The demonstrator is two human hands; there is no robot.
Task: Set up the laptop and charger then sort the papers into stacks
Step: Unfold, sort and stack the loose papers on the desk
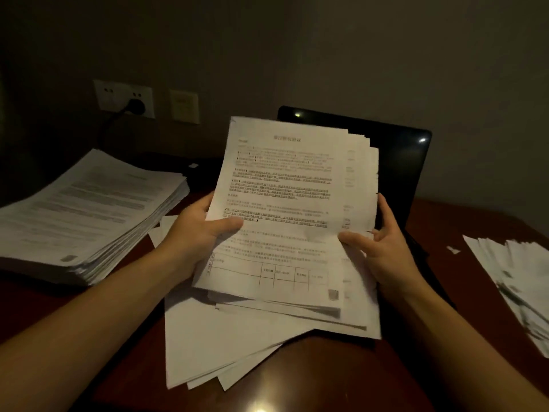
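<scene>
Fingers (225,226) of the left hand (196,230): thumb laid across the printed face of the sheaf (285,179), the others curled behind its left edge, pinching it. Fingers of the right hand (386,242): thumb on the front at the sheaf's right edge, the others behind it, in the same pinch.

Sheaf: several white sheets, edges stepped at the right. Held clear of the bench (312,379), in front of the laptop (404,162). Portrait; long axis runs away from me, top edge raised toward the laptop, print upright to my view. I log a centred heading, blocks of partly underlined text, a ruled table near the bottom and a small square code mark (333,294) at the lower right corner. I can read none of it, as it is too blurred.

Laptop: black, lid up, screen dark and facing me, largely hidden behind the sheaf.

Loose pile (225,337): white sheets lying askew on the bench beneath the sheaf, overlapping the laptop's base.

Tall stack (89,209): left side of the bench, printed face up, long axis from near left to far right, heading at the far end. Text illegible.

Fanned pile (517,281): right edge of the bench, well apart from the rest, blurred. A paper scrap (453,249) lies just beside it.

Wall: white socket (124,98) with a black plug (136,106) seated in it, and a pale plate (184,106) beside it.
</scene>
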